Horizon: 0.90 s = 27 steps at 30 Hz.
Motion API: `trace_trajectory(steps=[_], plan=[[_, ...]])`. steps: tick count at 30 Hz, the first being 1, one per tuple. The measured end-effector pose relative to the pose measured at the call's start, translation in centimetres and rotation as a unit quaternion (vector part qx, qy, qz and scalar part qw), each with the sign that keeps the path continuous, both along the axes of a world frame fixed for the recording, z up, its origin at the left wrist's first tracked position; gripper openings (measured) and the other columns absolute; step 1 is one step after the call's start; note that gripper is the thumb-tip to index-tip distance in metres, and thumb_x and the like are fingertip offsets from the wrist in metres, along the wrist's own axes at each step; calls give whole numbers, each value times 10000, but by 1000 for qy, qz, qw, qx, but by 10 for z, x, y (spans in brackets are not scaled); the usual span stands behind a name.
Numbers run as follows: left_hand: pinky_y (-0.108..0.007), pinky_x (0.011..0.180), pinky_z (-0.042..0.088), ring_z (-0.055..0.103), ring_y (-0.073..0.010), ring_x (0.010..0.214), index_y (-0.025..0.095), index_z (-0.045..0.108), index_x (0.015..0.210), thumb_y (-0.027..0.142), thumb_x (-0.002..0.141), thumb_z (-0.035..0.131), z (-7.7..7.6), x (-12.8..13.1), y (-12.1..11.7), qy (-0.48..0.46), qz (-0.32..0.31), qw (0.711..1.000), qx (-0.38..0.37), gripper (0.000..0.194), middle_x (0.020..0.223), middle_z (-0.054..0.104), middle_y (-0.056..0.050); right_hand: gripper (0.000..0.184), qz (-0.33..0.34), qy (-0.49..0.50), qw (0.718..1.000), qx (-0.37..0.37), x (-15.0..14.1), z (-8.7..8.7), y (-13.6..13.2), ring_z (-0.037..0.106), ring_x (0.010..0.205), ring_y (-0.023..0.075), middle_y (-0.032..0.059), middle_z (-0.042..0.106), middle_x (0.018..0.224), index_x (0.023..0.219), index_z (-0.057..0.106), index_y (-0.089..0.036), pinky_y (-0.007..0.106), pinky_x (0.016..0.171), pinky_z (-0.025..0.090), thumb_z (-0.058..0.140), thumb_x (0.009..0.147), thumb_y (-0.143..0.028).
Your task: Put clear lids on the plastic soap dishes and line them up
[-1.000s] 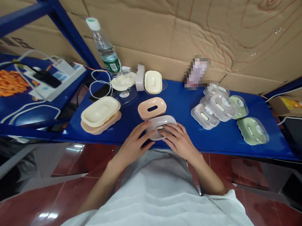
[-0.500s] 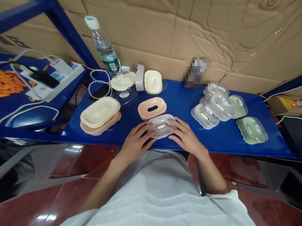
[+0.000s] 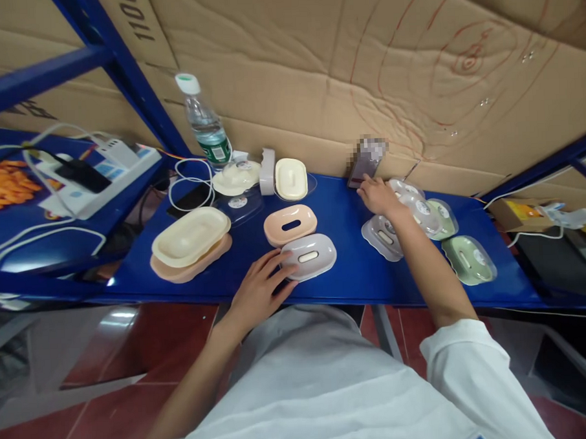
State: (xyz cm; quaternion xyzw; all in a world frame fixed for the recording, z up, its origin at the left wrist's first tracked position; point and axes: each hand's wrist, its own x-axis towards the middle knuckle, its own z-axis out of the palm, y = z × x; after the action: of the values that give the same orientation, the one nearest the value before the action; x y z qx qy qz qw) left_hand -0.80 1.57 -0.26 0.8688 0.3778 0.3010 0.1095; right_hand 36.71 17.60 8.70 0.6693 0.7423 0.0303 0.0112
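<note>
In the head view, the left hand (image 3: 263, 285) spreads its fingers over the left end of a glossy lavender-grey oval dish (image 3: 321, 250), resting on it without closing around it. The dish sits near the front edge of the blue desk (image 3: 346, 272), its smooth domed top carrying a rounded slot with a cream bar (image 3: 308, 256) inside. The right hand (image 3: 380, 196) reaches across to a slab-shaped object (image 3: 368, 156) leaning on the cardboard; its fingers are bent at the lower edge, and whether they grip it cannot be told, since pixelation hides much of the face.

Just behind the grey dish stands a shiny peach dish (image 3: 291, 238), also oval, its slot an open hole. To the left, a shallow cream tray (image 3: 191, 235) with rounded corners lies on a wavy-edged peach piece (image 3: 179, 274). Farther back are a small cream tray (image 3: 291, 179), an upright grey piece (image 3: 267, 172) and a ridged clear bottle (image 3: 206, 132) with a green label. Under and beside the right forearm, grey dishes (image 3: 384, 237) and green dishes (image 3: 469, 260) wear thin transparent covers. Creased brown cardboard (image 3: 286, 71) forms the backdrop.
</note>
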Motion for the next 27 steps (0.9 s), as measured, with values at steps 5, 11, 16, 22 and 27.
trace_trajectory(steps=[5,11,16,22,27], plan=[[-534,1204,523,549,-325,1487,266,736,1313,345,1092,612,-3,-1,1,-4,-6,1000,-3,267,1527,659,-80,425,35,4,999,23,-22,0,-34,511,1477,408,219,487,1683,1333,709,-113,641,1157,460,386,1144,-315],[-524,1194,527,558,-319,1473,279,725,1315,333,1084,622,-4,1,2,-17,-6,1000,1,258,1523,658,-74,407,223,147,964,-3,-71,-11,-123,561,1462,315,105,548,1662,1441,677,-248,546,1156,495,391,1167,-342],[-504,1174,533,594,-322,1439,263,751,1230,342,1036,678,3,2,-2,-15,11,1000,4,222,1477,688,-81,473,267,207,941,27,-77,-25,-119,533,1499,273,75,573,1644,1575,568,-282,517,1200,470,430,1131,-194],[-502,1140,525,640,-328,1381,256,747,1106,350,1016,727,4,-13,-5,-19,57,998,37,132,1395,731,-87,407,273,198,941,35,-86,-42,-84,571,1454,298,92,630,1588,1494,655,-244,527,1183,481,471,1131,-224],[-492,1161,522,617,-317,1407,256,733,1115,373,1022,717,0,-21,-3,-34,55,998,13,150,1412,717,-78,419,258,183,948,41,-91,-45,-89,559,1462,288,101,598,1619,1513,633,-222,491,1182,470,431,1147,-254]])
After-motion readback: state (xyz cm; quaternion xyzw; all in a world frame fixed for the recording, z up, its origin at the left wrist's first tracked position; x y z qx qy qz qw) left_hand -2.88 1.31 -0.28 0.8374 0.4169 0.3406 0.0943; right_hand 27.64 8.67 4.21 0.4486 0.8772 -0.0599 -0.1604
